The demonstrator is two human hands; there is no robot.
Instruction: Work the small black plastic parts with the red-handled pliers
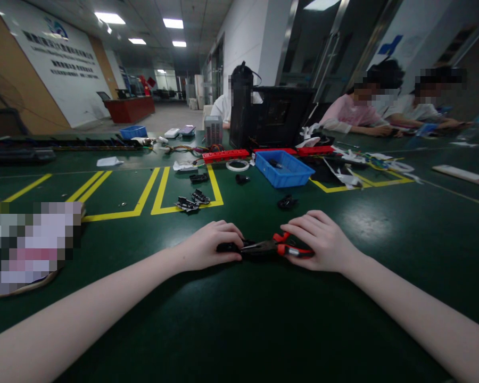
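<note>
Red-handled long-nose pliers (263, 246) are held in my right hand (323, 242), fingers wrapped round the grips. Their jaws point left and meet a small black part (228, 247) that my left hand (211, 246) pinches between thumb and fingers. Its exact kind is too dark and covered to make out. Both hands are low over the green table, about level with each other. Beyond them lies a loose black piece (287, 201), and more black plastic pieces (192, 200) sit by the yellow tape.
A blue bin (284, 169) stands ahead with a dark item inside. Behind it are red strips (225, 156), a white ring (237, 165) and a black computer case (277, 117). A blurred flat object (35, 247) lies at left. Other people (351, 111) sit across the table.
</note>
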